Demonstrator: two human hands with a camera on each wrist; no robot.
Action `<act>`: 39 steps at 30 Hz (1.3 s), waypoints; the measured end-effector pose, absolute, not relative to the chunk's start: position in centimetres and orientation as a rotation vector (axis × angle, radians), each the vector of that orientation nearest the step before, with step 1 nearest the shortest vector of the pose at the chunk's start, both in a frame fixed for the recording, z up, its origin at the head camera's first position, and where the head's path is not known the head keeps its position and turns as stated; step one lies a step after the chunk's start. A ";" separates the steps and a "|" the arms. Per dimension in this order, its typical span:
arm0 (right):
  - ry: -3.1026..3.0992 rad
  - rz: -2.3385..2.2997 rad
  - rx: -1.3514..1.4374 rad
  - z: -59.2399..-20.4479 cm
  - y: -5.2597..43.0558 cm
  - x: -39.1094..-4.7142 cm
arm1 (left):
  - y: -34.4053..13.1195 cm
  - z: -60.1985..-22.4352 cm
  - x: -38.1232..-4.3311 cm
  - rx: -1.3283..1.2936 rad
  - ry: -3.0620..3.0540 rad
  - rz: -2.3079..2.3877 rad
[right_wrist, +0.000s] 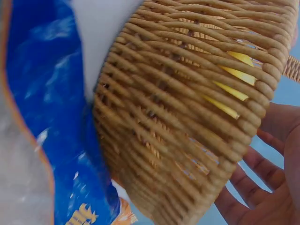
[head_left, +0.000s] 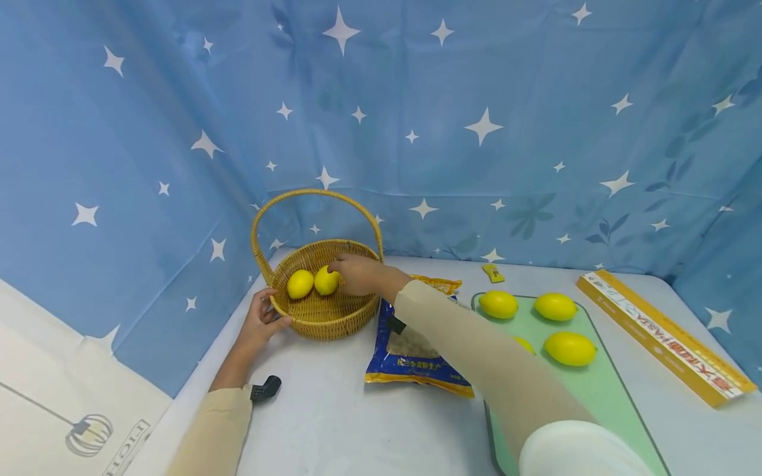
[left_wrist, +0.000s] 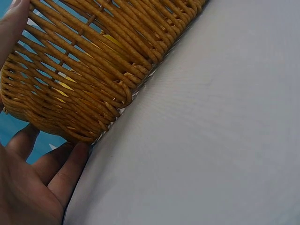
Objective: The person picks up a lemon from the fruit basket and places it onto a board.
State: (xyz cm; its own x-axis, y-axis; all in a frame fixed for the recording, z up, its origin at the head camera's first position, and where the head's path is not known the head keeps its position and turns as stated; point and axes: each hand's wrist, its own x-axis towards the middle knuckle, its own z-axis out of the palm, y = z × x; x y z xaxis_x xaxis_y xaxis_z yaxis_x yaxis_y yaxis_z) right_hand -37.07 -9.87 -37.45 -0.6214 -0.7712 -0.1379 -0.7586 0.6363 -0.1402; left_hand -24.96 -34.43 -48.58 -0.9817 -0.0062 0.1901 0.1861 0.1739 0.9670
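Observation:
A wicker basket [head_left: 333,327] with a tall handle stands at the back left of the table, two yellow lemons inside. My left hand [head_left: 260,322] holds its near left side; in the left wrist view the thumb [left_wrist: 11,28] is at one side of the weave and the fingers [left_wrist: 65,173] lie against the other. My right hand [head_left: 357,274] reaches over the rim and pinches the right-hand lemon [head_left: 325,281], beside the other lemon [head_left: 300,284]. In the right wrist view, the weave hides part of this grasp, and the right hand's other fingers [right_wrist: 267,171] are spread.
A blue bag [head_left: 411,357] of dry food lies right of the basket, under my right forearm. Several lemons, one a large lemon [head_left: 569,348], rest on a green cutting board [head_left: 601,396]. A long pasta box [head_left: 667,337] and a small yellow packet [head_left: 493,272] lie farther off.

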 end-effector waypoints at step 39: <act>2.688 -0.076 -1.287 -42.1 -12.1 -38.1 | -33.7 -47.2 -24.1 -0.096 -2.322 -1.914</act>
